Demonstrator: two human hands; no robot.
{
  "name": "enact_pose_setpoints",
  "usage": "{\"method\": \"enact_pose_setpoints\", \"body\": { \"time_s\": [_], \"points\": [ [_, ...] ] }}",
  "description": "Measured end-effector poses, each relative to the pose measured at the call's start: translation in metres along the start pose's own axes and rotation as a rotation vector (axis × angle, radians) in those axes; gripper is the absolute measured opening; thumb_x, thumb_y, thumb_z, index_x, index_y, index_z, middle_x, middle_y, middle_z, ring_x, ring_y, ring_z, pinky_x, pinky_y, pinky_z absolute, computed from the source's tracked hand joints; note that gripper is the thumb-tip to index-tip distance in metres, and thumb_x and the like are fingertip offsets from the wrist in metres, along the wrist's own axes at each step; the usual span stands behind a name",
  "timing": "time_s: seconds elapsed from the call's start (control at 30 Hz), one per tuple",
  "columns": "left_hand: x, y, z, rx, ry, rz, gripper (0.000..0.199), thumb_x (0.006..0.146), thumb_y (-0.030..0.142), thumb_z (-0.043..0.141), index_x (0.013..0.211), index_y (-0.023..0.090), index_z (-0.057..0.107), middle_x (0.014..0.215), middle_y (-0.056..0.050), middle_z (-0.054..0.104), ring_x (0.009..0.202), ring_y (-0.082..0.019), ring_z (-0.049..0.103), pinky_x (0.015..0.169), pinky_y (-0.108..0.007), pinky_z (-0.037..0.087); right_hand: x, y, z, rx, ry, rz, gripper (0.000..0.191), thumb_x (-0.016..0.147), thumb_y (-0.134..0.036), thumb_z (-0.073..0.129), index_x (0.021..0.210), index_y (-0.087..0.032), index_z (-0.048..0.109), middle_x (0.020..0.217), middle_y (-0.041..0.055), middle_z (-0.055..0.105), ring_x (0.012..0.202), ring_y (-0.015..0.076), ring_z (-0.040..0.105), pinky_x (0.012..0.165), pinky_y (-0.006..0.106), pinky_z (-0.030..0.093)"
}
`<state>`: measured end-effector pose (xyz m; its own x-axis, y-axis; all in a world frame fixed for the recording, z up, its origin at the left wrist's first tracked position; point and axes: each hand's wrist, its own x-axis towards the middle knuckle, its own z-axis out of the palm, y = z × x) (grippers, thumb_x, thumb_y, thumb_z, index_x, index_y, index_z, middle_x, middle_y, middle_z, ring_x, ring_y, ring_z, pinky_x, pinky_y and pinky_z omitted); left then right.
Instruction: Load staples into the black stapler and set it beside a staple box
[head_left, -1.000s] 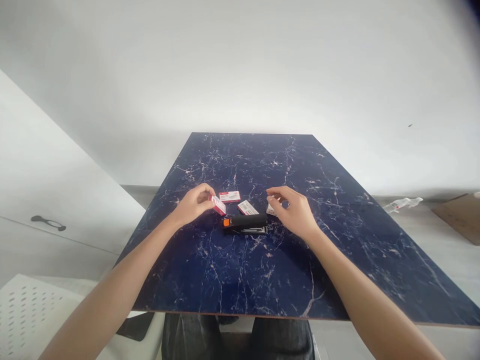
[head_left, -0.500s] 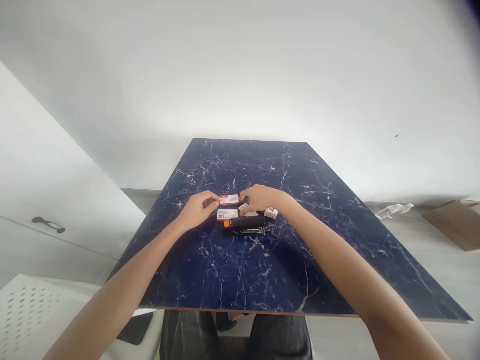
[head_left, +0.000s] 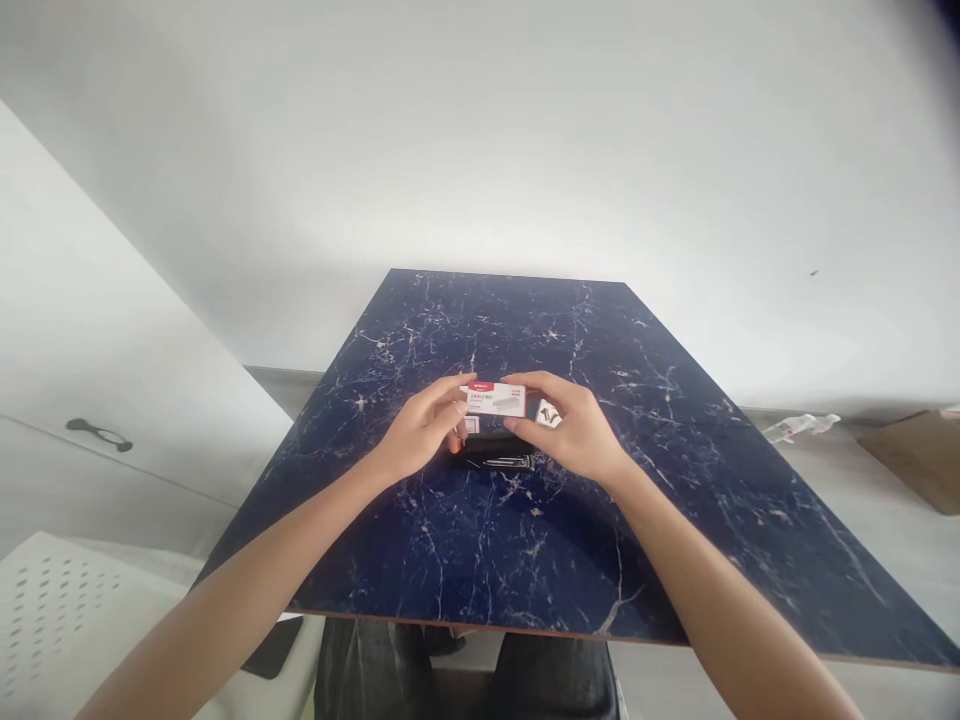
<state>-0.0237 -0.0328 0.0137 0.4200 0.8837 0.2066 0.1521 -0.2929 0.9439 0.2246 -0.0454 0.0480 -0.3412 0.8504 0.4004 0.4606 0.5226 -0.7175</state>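
A small red and white box [head_left: 496, 399] is held up between my two hands, its printed face toward me. My left hand [head_left: 426, 424] grips its left end, and my right hand [head_left: 567, 420] has fingers and thumb around its right end. Just below lies a black stapler [head_left: 499, 452] with an orange part at its left end, partly covered by my left fingers. Another red and white box [head_left: 471, 426] shows in part behind the stapler. A small white box [head_left: 548, 413] is partly hidden by my right hand.
The dark blue marbled table [head_left: 480, 560] stands against a white wall. At the left are a cabinet door with a dark handle [head_left: 99, 434] and a white perforated chair [head_left: 60, 610]. On the floor at the right lie a cardboard box [head_left: 915, 460] and a clear plastic item [head_left: 801, 428].
The red and white box has come up off the table, nearer to me and slightly right. My right hand has taken hold of its right end. The view has shifted slightly.
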Motion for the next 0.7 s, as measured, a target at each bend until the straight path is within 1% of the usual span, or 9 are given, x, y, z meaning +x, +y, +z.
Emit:
{"method": "enact_pose_setpoints", "body": {
  "time_s": [0.07, 0.13, 0.2, 0.23, 0.37, 0.43, 0.53, 0.6, 0.7],
  "points": [
    [0.003, -0.004, -0.002, 0.008, 0.045, -0.011, 0.045, 0.098, 0.042, 0.052, 0.140, 0.024, 0.053, 0.107, -0.008, 0.072, 0.069, -0.016, 0.068, 0.061, -0.030, 0.058, -0.003, 0.001, 0.005, -0.100, 0.018, -0.036, 0.044, 0.086, -0.036, 0.069, 0.129, -0.029, 0.064, 0.128, 0.0055, 0.069, 0.112, 0.0279, 0.066, 0.098, 0.047, 0.054],
    [0.008, -0.009, -0.012, 0.087, 0.175, -0.016, 0.035, 0.097, 0.035, 0.052, 0.130, 0.024, 0.059, 0.102, -0.006, 0.073, 0.075, -0.018, 0.069, 0.067, -0.033, 0.058, -0.005, 0.006, 0.006, -0.163, 0.041, -0.046, 0.046, 0.088, -0.038, 0.068, 0.133, -0.030, 0.062, 0.131, 0.0056, 0.067, 0.115, 0.0290, 0.064, 0.100, 0.048, 0.052],
    [0.011, -0.014, -0.024, 0.220, 0.309, -0.037, 0.030, 0.095, 0.030, 0.052, 0.122, 0.024, 0.063, 0.094, -0.004, 0.074, 0.077, -0.020, 0.069, 0.070, -0.034, 0.056, -0.006, 0.016, 0.005, -0.202, 0.131, -0.024, 0.039, 0.091, -0.038, 0.064, 0.129, -0.028, 0.064, 0.127, 0.0065, 0.069, 0.113, 0.0286, 0.065, 0.098, 0.047, 0.052],
    [0.012, -0.016, -0.030, 0.294, 0.322, -0.055, 0.028, 0.094, 0.030, 0.052, 0.119, 0.024, 0.065, 0.090, -0.003, 0.074, 0.076, -0.020, 0.068, 0.070, -0.034, 0.054, -0.006, 0.022, 0.006, -0.210, 0.189, -0.002, 0.033, 0.093, -0.037, 0.061, 0.123, -0.026, 0.067, 0.122, 0.0069, 0.071, 0.110, 0.0278, 0.066, 0.096, 0.046, 0.053],
    [0.012, -0.024, -0.044, 0.594, 0.077, -0.112, 0.030, 0.094, 0.043, 0.055, 0.106, 0.022, 0.072, 0.076, -0.002, 0.073, 0.066, -0.020, 0.065, 0.067, -0.032, 0.050, -0.006, 0.051, 0.011, -0.193, 0.343, 0.092, 0.021, 0.093, -0.030, 0.056, 0.102, -0.023, 0.072, 0.101, 0.0065, 0.074, 0.092, 0.0237, 0.069, 0.083, 0.039, 0.055],
    [0.014, -0.030, -0.044, 0.697, 0.073, -0.082, 0.036, 0.098, 0.046, 0.050, 0.107, 0.021, 0.074, 0.084, -0.004, 0.075, 0.070, -0.020, 0.066, 0.072, -0.034, 0.050, -0.004, 0.060, 0.014, -0.182, 0.379, 0.111, 0.020, 0.091, -0.028, 0.056, 0.098, -0.022, 0.073, 0.096, 0.0058, 0.074, 0.086, 0.0223, 0.069, 0.078, 0.037, 0.054],
    [0.022, -0.042, -0.044, 0.759, 0.156, 0.001, 0.038, 0.100, 0.040, 0.047, 0.124, 0.021, 0.069, 0.116, -0.008, 0.074, 0.100, -0.025, 0.066, 0.090, -0.039, 0.050, -0.003, 0.064, 0.014, -0.165, 0.447, 0.117, 0.019, 0.089, -0.026, 0.056, 0.095, -0.022, 0.073, 0.092, 0.0053, 0.074, 0.083, 0.0210, 0.068, 0.076, 0.035, 0.053],
    [0.029, -0.049, -0.046, 0.779, 0.098, 0.015, 0.040, 0.099, 0.039, 0.052, 0.133, 0.022, 0.065, 0.130, -0.010, 0.068, 0.121, -0.029, 0.058, 0.102, -0.046, 0.045, -0.002, 0.064, 0.013, -0.158, 0.478, 0.116, 0.018, 0.088, -0.025, 0.056, 0.094, -0.022, 0.073, 0.091, 0.0052, 0.074, 0.082, 0.0208, 0.068, 0.076, 0.035, 0.053],
    [0.035, -0.055, -0.049, 0.766, -0.011, -0.024, 0.041, 0.099, 0.040, 0.053, 0.136, 0.024, 0.064, 0.137, -0.011, 0.064, 0.135, -0.031, 0.047, 0.108, -0.051, 0.041, -0.002, 0.064, 0.012, -0.143, 0.497, 0.122, 0.019, 0.088, -0.026, 0.056, 0.093, -0.022, 0.073, 0.090, 0.0053, 0.074, 0.081, 0.0207, 0.068, 0.078, 0.036, 0.053]
  ]
}}
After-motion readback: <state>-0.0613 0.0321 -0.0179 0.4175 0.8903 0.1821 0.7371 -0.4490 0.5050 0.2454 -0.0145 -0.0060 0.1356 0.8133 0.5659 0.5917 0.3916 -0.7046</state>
